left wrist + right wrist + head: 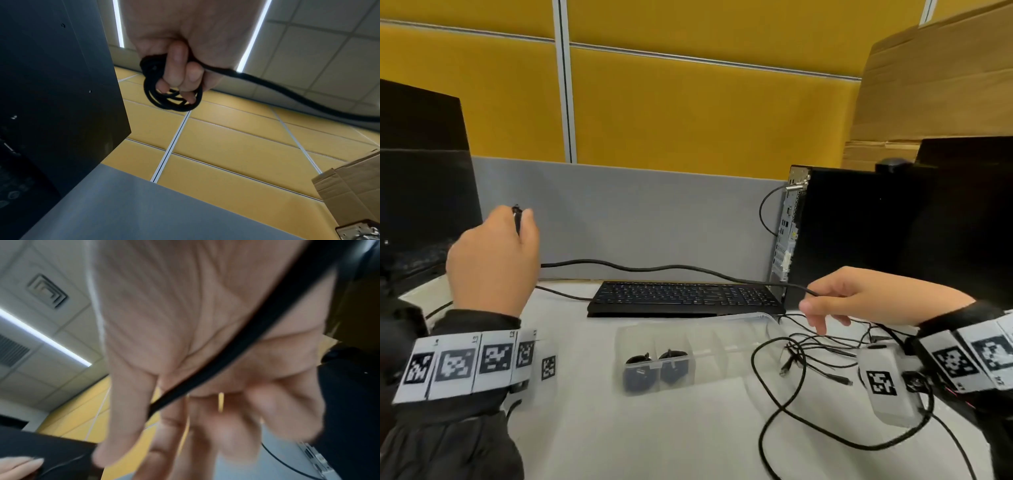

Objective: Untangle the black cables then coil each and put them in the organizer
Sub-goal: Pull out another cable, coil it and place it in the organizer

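My left hand (pixel 498 246) is raised at the left and grips a small coil of black cable (pixel 170 97) wound around its curled fingers (pixel 177 58). From the coil the cable (pixel 654 266) stretches right, above the keyboard, to my right hand (pixel 822 301). There it runs across the palm (pixel 236 345) and is pinched between thumb and fingers. A clear compartmented organizer (pixel 726 346) lies on the table between my hands. Its two left compartments each hold a coiled black cable (pixel 638 368). More loose black cables (pixel 811 356) lie tangled under my right hand.
A black keyboard (pixel 681 296) sits behind the organizer. A black PC tower (pixel 859 233) stands at the right, a dark monitor (pixel 421 192) at the left. A grey divider (pixel 637 212) and yellow panels close the back. A cardboard box (pixel 935 85) is at upper right.
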### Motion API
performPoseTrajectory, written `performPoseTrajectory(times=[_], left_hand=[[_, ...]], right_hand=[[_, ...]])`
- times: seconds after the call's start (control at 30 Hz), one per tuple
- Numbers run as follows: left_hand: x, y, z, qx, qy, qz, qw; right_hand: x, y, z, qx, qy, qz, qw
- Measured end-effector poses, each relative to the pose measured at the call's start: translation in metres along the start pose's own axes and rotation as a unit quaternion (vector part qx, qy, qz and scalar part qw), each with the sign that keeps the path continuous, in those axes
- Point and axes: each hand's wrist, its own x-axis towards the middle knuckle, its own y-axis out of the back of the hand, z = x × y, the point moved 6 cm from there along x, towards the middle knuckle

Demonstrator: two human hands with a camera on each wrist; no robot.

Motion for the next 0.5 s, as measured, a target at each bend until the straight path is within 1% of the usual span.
performPoseTrajectory(times=[0.07,0.17,0.23,0.27,0.33,0.43,0.5], left_hand=[[-0.001,0.002,-0.001,0.009,0.016,-0.014,1.0],[-0.002,0.005,0.002,0.014,0.018,-0.03,0.999],[-0.002,0.006,0.005,0.001,0.014,-0.031,0.999],[-0.002,0.007,0.009,-0.012,0.008,-0.031,0.999],[-0.003,0.006,0.017,-0.039,-0.005,-0.032,0.999],[-0.004,0.005,0.025,-0.063,-0.018,-0.037,0.997],[-0.004,0.005,0.027,-0.065,-0.019,-0.045,0.997]], right_hand=[[0.004,0.004,0.006,-0.044,-0.021,0.041,0.998],[0.007,0.017,0.011,-0.102,-0.048,0.124,0.986],[0.009,0.027,0.013,-0.092,-0.062,0.185,0.976],[0.011,0.03,0.012,-0.069,-0.06,0.211,0.973],[0.015,0.036,0.006,-0.045,-0.033,0.249,0.967],[0.021,0.046,0.004,-0.086,0.014,0.281,0.956],[0.024,0.053,0.01,-0.104,0.018,0.301,0.948]])
